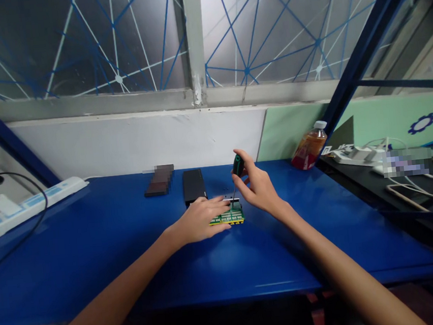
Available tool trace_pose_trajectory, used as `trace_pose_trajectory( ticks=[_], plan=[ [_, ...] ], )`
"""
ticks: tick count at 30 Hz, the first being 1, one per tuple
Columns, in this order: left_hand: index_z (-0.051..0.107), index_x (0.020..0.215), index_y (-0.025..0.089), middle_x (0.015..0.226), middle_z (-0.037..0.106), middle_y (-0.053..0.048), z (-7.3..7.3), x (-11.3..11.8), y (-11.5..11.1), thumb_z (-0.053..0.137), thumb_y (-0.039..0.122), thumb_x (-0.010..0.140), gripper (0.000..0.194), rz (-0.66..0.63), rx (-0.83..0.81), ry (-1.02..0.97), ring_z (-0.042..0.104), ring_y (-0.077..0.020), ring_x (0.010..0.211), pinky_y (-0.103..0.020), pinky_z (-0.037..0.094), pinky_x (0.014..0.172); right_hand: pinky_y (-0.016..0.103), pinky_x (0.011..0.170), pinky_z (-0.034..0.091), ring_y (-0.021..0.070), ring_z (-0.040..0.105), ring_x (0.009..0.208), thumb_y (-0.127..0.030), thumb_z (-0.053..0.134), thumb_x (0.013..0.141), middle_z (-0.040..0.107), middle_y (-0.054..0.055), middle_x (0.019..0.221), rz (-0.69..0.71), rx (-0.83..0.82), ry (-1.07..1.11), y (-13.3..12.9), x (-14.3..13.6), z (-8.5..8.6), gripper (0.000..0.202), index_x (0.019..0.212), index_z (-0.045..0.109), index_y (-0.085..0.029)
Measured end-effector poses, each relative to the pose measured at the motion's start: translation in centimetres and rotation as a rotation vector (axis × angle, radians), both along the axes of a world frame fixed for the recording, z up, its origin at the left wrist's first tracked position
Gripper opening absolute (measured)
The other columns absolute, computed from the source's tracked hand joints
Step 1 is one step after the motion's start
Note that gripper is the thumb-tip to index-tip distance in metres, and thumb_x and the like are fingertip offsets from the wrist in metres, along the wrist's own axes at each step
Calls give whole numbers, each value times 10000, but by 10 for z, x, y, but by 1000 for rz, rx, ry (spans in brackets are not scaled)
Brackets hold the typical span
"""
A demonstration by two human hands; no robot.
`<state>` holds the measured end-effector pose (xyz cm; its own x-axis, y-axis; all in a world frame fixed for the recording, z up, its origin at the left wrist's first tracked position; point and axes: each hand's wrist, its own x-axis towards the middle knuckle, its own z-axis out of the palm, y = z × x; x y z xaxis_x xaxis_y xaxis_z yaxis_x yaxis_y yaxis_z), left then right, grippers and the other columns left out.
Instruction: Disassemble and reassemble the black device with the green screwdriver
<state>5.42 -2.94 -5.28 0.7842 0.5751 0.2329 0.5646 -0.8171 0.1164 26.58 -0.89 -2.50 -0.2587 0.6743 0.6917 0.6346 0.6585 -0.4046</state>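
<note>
A green circuit board [232, 215] with rows of pale parts and a yellow near edge lies on the blue table [227, 269]. My left hand [197, 220] grips it from the left, fingers across its top and thumb along the near edge. My fingers hide the board's left part. In my right hand [259, 189] is a screwdriver [237, 165] with a black and green handle, held nearly upright. Its thin shaft reaches down to the board's far right part; whether the tip sits in a screw cannot be made out. Several tiny dark bits, perhaps screws, lie just beyond the board.
Behind my left hand lies a black rectangular case [193, 185], with a blurred dark slab [159, 180] to its left. A white power strip [58, 190] with a black cable is at far left. A drink bottle [310, 146] leans back right, near tangled white cables [413, 184].
</note>
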Motion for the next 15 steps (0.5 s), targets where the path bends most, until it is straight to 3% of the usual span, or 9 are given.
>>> trace_pose_trajectory(
  ticks=[8,15],
  plan=[
    [565,1302,214,1377,563,-71,-3,0,2,545,471,934,450,18,-27,15,459,-274,1337,-435,420,961,305,602,481,175,616,631,-373,530,904,623,0,707,-54,12,11,4,8,2,571,1429,372,-213],
    [560,1313,241,1380,564,-58,-2,-2,2,542,459,937,435,0,-34,-11,462,-268,1336,-426,423,958,304,580,482,162,613,598,-341,502,907,642,6,737,-21,-34,46,9,16,3,575,1443,341,-208]
  ],
)
